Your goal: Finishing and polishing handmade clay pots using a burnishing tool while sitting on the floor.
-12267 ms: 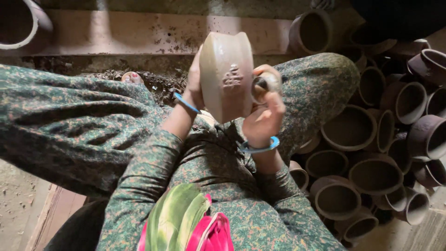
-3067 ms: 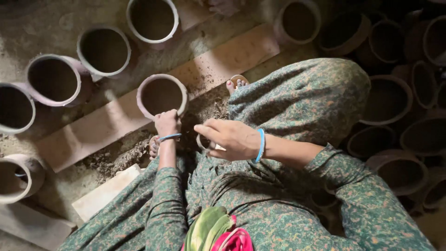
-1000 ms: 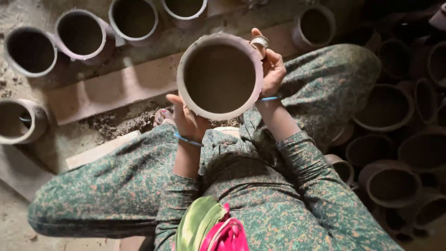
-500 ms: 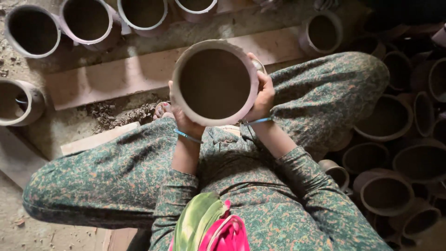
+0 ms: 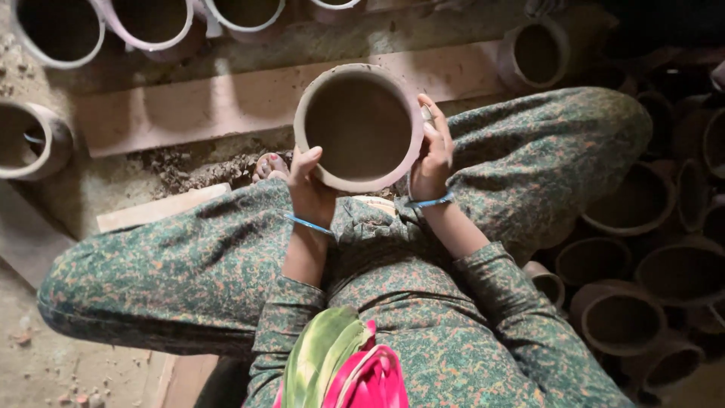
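Clay pots [image 5: 53, 34] stand in a row at ten and eleven o'clock, mouths up, beside a wooden plank [image 5: 226, 98]. Toward the centre, the left hand [image 5: 311, 189] cups the lower left rim of a round clay pot [image 5: 359, 127], thumb over the lip. That pot sits at twelve o'clock, held above the lap, mouth facing up. At its right edge the right hand [image 5: 432, 155] grips the wall, fingers wrapped round it. More pots [image 5: 642, 264] crowd together at three and four o'clock.
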